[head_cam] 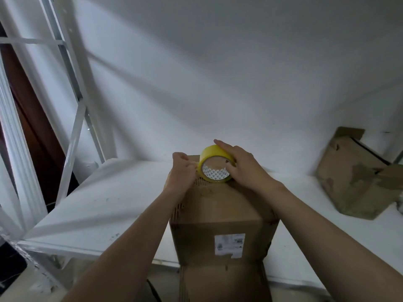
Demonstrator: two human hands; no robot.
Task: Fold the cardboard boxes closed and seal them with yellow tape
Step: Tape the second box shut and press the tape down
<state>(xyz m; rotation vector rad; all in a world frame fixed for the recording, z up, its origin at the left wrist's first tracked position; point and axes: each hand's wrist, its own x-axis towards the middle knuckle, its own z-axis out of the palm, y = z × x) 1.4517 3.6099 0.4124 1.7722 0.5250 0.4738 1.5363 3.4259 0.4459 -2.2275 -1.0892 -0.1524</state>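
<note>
A brown cardboard box [220, 205] stands on the white table [104, 205] right in front of me, a white label on its near face. On the box's far top edge stands a roll of yellow tape [212, 164], tipped so its cardboard core faces me. My right hand [242, 164] wraps over the roll from the right. My left hand [183, 168] is curled at the roll's left edge, fingertips pinched there on what seems to be the tape's loose end. The box's top flaps are mostly hidden by my hands.
A second, battered cardboard box [357, 175] leans against the white wall at the right end of the table. A white metal rack frame [74, 118] rises at the left, beside a dark brown door. The table's front edge runs just under my forearms.
</note>
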